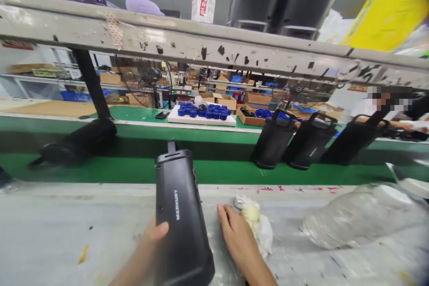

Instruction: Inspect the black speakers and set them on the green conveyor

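Observation:
My left hand [156, 237] is closed around the left side of a black portable speaker [182, 214]. The speaker is tilted over the pale worktop, with white "MERKURY" lettering on its face and a handle at its top end. On the worktop to its right, my right hand [236, 234] has its fingers curled down against a crumpled white cloth [264, 232] with a yellowish patch. Part of the cloth is hidden by the hand, and the fingertips' hold is only partly visible.
On the green conveyor belt [221, 172], a similar speaker [80, 143] lies at left and three stand at right. A clear plastic bag [355, 216] lies right. A shelf beam [187, 38] crosses overhead, bearing a bottle [203, 2]. Blue caps [208, 111] sit beyond. Another person's arm [402, 124] shows far right.

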A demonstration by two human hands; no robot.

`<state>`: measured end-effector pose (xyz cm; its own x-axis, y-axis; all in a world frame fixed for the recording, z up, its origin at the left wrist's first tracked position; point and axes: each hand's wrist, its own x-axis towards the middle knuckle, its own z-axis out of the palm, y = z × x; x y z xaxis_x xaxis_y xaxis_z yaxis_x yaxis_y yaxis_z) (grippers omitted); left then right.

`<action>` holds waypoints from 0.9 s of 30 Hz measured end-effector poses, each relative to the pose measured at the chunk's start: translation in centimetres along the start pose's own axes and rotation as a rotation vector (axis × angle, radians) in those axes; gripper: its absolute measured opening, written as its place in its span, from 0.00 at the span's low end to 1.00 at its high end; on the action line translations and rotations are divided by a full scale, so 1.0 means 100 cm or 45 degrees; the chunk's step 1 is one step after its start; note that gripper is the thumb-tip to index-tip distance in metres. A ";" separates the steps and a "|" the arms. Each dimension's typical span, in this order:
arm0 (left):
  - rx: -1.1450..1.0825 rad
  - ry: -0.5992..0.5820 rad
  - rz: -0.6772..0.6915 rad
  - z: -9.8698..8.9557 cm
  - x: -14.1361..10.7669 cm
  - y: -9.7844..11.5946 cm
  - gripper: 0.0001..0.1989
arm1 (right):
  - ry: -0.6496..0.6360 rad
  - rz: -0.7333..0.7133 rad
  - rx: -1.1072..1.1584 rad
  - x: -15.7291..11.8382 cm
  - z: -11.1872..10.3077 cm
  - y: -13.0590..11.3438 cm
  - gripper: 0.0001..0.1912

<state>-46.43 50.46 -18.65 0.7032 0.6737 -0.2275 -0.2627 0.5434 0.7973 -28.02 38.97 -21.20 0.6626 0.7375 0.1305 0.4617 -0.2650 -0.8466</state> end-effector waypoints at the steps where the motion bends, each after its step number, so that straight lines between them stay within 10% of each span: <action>1: 0.039 0.012 0.030 0.000 0.000 0.000 0.31 | -0.015 -0.027 0.057 -0.006 0.003 -0.003 0.30; 9: 0.081 -0.099 0.028 0.013 -0.011 0.003 0.42 | -0.411 -0.190 0.715 -0.044 0.022 -0.022 0.39; 12: 0.001 -0.118 -0.008 0.014 -0.011 0.005 0.37 | -0.333 -0.164 0.395 -0.031 0.008 -0.020 0.34; 17: 0.025 -0.148 -0.075 0.009 -0.010 0.006 0.39 | 0.273 -0.064 -0.555 0.003 -0.026 0.000 0.37; 27: 0.061 -0.128 0.007 0.023 -0.023 0.012 0.43 | 0.162 0.222 -0.646 0.012 -0.031 0.020 0.37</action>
<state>-46.83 48.43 -15.89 0.7654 0.6214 -0.1675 -0.2366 0.5137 0.8247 -24.45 37.39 -21.14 0.8063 0.5833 0.0984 0.5440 -0.6658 -0.5106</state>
